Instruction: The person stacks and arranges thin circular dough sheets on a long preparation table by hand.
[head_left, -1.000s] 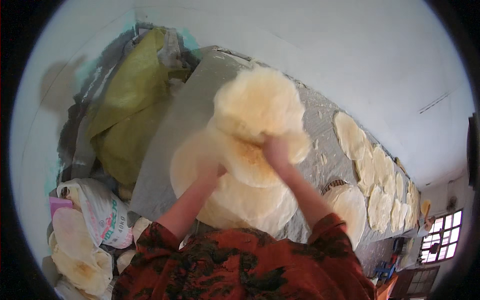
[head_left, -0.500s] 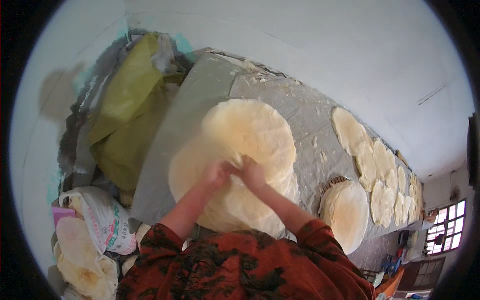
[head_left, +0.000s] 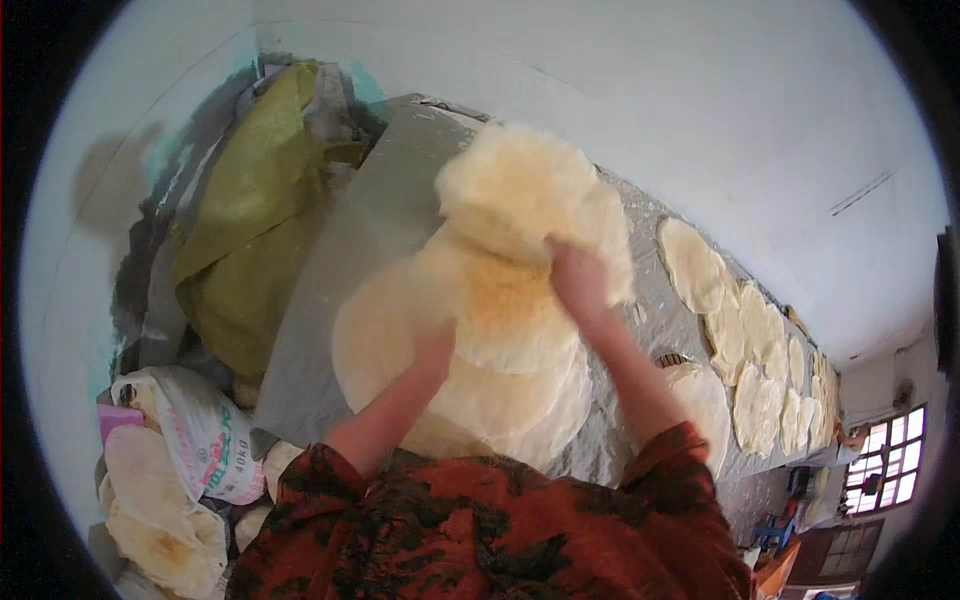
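Observation:
My right hand point(head_left: 580, 280) is closed on the edge of a thin round flatbread point(head_left: 520, 175), which is raised and blurred over the far side of the table. My left hand point(head_left: 433, 345) is at the inner edge of another pale round sheet point(head_left: 375, 335) on the left; motion smears its fingers, so its grip is unclear. Beneath and between the hands lies a pile of flatbreads point(head_left: 490, 400), with a browned patch on the one showing in the middle.
The grey cloth-covered table point(head_left: 340, 260) runs off to the right, with several flatbreads point(head_left: 690, 265) spread along it. A basket-like stack of flatbreads point(head_left: 700, 400) stands right of my arm. At left are a yellow-green sheet point(head_left: 245, 240), a white sack point(head_left: 205, 430) and more flatbreads point(head_left: 165, 535).
My hands, together over the pile half a second ago, have moved apart. The right one went up and right, raising a flatbread; the left shifted slightly left.

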